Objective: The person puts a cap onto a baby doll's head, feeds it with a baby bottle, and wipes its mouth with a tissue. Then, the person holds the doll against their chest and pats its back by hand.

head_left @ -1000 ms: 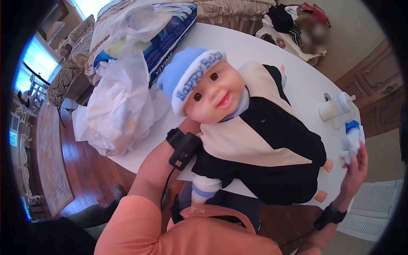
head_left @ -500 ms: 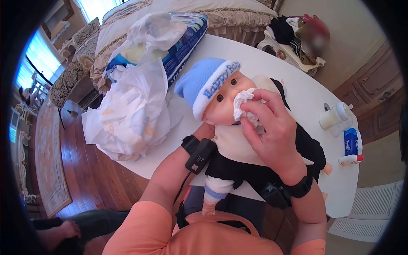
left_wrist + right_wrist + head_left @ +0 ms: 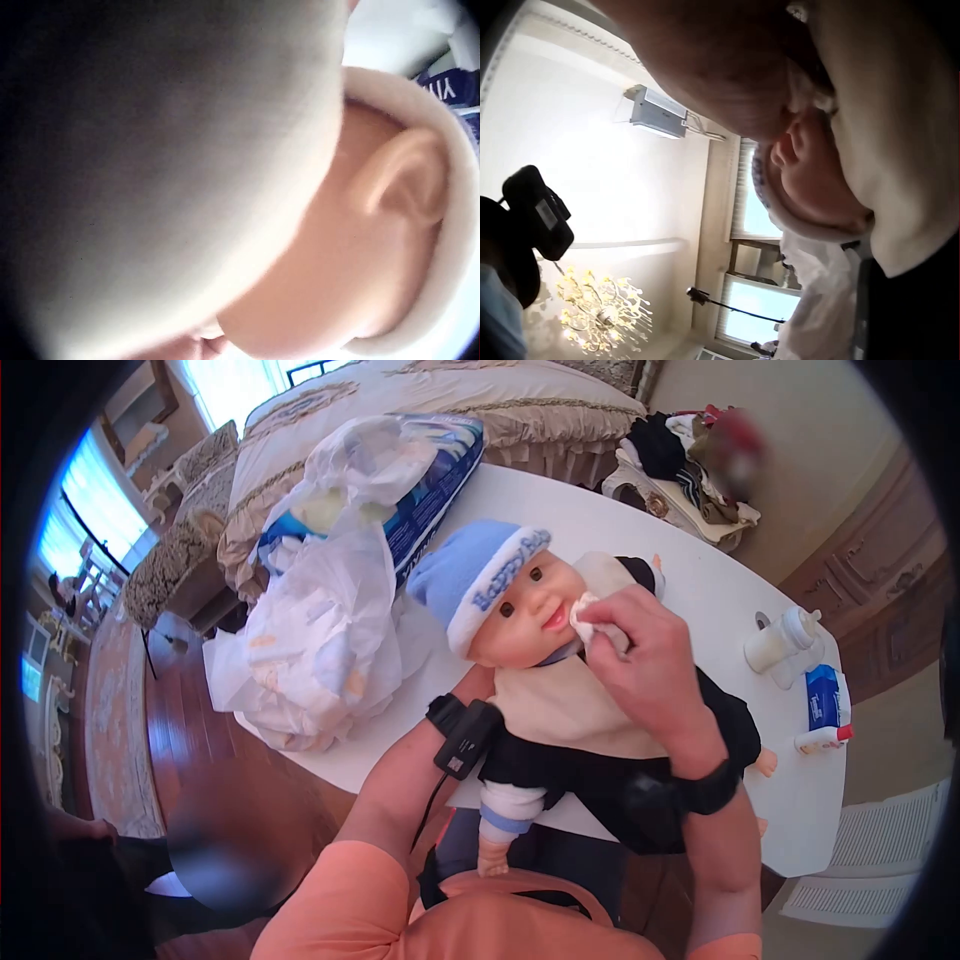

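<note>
A baby doll in a blue hat and a black and cream outfit lies face up, its head toward the left. Between thumb and fingers, my right hand pinches a crumpled white tissue right beside the doll's mouth and chin. My left forearm runs under the doll's neck, and only the base of the left hand shows; its fingers are hidden behind the doll. The left wrist view has the doll's ear and cheek close up, with cream cloth filling much of it.
The doll lies on a white table. At the right stand a milk bottle, a blue packet and a small white bottle with red cap. A white plastic bag and a blue package are at the left. Another person is lower left.
My right hand came from the blue packet at the table's right end to the doll's mouth with the tissue, then shifted slightly toward the chin. A person's head has appeared lower left.
</note>
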A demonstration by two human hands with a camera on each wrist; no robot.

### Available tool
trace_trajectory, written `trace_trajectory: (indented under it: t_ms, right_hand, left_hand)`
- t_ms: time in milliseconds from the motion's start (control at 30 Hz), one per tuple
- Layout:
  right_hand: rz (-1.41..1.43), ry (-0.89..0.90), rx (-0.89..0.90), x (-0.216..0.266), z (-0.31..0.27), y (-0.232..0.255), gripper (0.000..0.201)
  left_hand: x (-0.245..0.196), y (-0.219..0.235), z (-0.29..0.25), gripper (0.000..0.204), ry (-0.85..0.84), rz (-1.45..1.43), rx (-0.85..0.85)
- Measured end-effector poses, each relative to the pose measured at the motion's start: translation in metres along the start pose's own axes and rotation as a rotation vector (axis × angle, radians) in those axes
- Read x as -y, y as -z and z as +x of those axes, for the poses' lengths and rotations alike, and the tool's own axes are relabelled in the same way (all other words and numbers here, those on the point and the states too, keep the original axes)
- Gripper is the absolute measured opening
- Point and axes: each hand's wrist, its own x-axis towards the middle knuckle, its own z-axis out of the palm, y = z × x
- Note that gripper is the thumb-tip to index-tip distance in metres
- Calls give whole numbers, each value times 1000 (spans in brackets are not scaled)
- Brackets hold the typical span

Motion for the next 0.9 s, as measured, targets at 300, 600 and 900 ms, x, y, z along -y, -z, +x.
trace_trajectory:
  t_ms: [300,600,900]
  right_hand:
    - [552,-716,-294,-22,-154,137,16]
    - [-77,-1012,-1206,-109,-297,245,19]
    - [-1060,-881,-816,-242,-328,303,26]
  left_hand:
    - [96,-128,36,37,431,-62,427]
    - [165,-220,26,38,737,-67,711]
    - [175,-240,36,38,833,-23,744]
